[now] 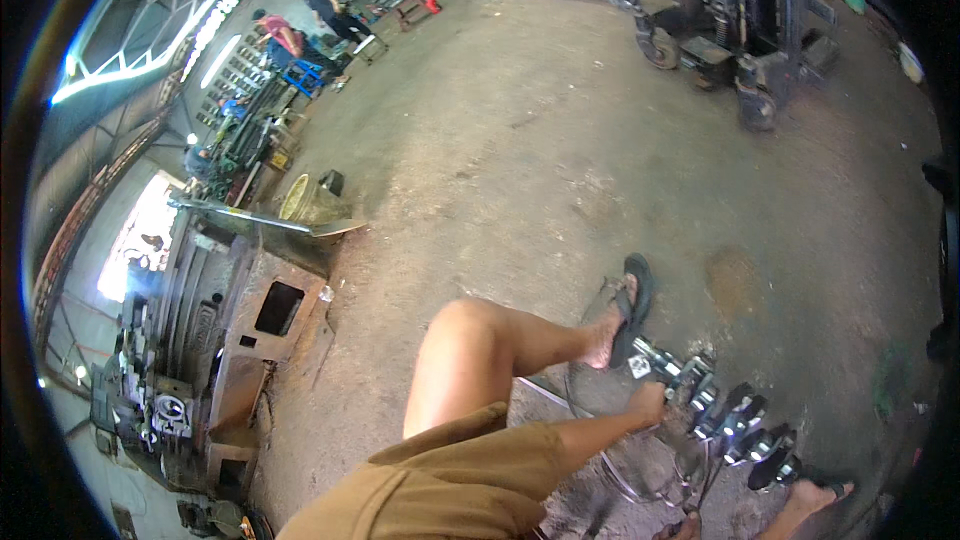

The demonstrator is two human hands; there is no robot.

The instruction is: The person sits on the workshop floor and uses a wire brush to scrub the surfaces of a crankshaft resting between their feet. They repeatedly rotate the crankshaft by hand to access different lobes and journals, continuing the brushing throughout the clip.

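Observation:
My left hand (650, 403) reaches forward between my legs and is closed on the near end of a metal assembly (722, 412) of chrome and black fittings lying on the concrete floor. A thin wire hoop (585, 410) curves around that spot. My left foot, in a black sandal (633, 308), is planted just beyond the hand. My right foot (812, 500) rests beside the far end of the assembly. A sliver of what seems to be my right hand (684, 530) shows at the lower edge, mostly cut off.
A large rusty machine, like a lathe (215, 340), stands at the left with a metal sheet (265, 222) on top. A forklift (740, 30) is parked at the back right. People (330, 8) work by benches far behind. A round yellowish drum (305, 200) sits near the machine.

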